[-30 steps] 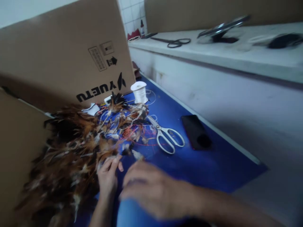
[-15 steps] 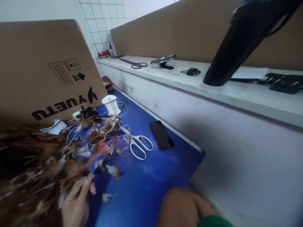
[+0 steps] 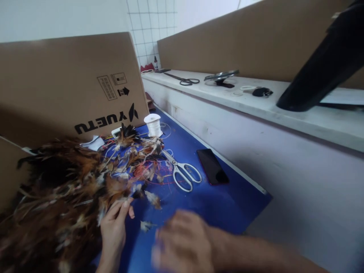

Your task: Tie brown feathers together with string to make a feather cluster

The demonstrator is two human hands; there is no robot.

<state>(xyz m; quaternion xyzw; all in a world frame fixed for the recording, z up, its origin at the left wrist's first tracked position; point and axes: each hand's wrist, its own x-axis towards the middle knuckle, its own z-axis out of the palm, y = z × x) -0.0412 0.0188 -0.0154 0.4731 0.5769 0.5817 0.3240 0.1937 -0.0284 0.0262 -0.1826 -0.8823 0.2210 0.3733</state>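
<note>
My left hand [image 3: 116,218] is at the right edge of a big heap of brown and black feathers [image 3: 71,182], thumb and fingers pinched together on some feathers; their ends are partly hidden by the fingers. My right hand [image 3: 182,242] is over the near part of the blue tabletop [image 3: 159,223], smeared by motion, so its fingers do not show clearly. Between the hands lies a small loose feather [image 3: 146,226], with another loose feather [image 3: 153,199] farther off. Silver-handled scissors [image 3: 184,174] lie beyond my right hand, blades pointing toward tangled red threads [image 3: 142,170].
A white spool of cord [image 3: 153,125] stands behind the feathers. A dark phone [image 3: 212,167] lies right of the scissors. A cardboard box [image 3: 71,83] rises at the back left. The white ledge [image 3: 196,89] holds dark scissors [image 3: 187,81], keys [image 3: 261,91] and a black cylindrical object [image 3: 309,83].
My right hand has come in from the lower right edge, moving left toward my left hand. The view has swung left, so everything sits farther right. My left hand keeps its pinch.
</note>
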